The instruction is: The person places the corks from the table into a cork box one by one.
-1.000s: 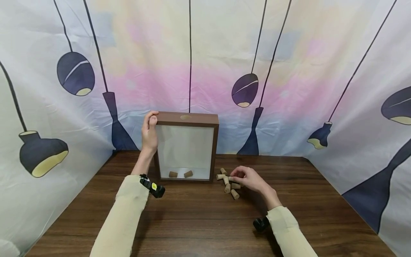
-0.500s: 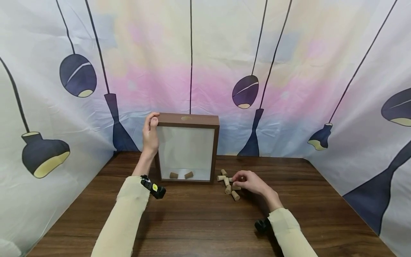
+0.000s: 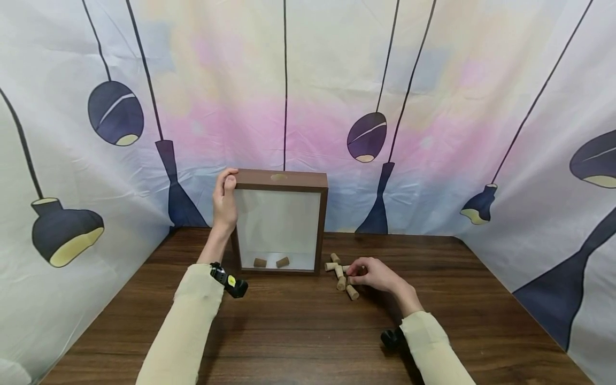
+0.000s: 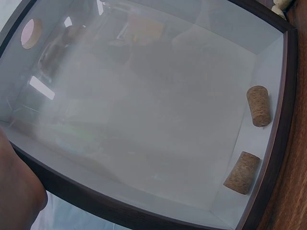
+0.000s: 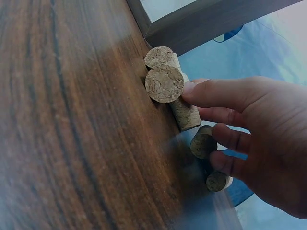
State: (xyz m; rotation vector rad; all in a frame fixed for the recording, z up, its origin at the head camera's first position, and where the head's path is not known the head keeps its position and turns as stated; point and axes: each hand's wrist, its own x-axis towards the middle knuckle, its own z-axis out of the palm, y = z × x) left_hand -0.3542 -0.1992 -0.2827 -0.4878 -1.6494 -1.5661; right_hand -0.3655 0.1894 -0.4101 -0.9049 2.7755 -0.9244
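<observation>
My left hand [image 3: 224,203] grips the upper left corner of a brown shadow box [image 3: 323,230], which stands upright on the table. Its front is clear and its top has a round hole [image 3: 278,177]. Inside, on the bottom, lie two corks, one cork [image 4: 259,106] lying near the other cork [image 4: 242,173]. To the right of the box, my right hand [image 3: 377,274] is in among a small pile of corks [image 3: 339,271]. Its thumb and forefinger close around a cork [image 5: 185,116], partly hidden by the fingers. Another cork [image 5: 164,84] faces the right wrist camera end-on.
The dark wood table [image 3: 308,331] extends in front of the box. Behind it hangs a pastel cloth [image 3: 317,80] printed with lamps. Each forearm wears a black wrist camera, the left one [image 3: 230,280] lying low in front of the box's left side.
My right hand has shifted slightly down and toward me, from a cork higher in the pile to a neighbouring one, its fingers now closing there. My left hand and the box stay put.
</observation>
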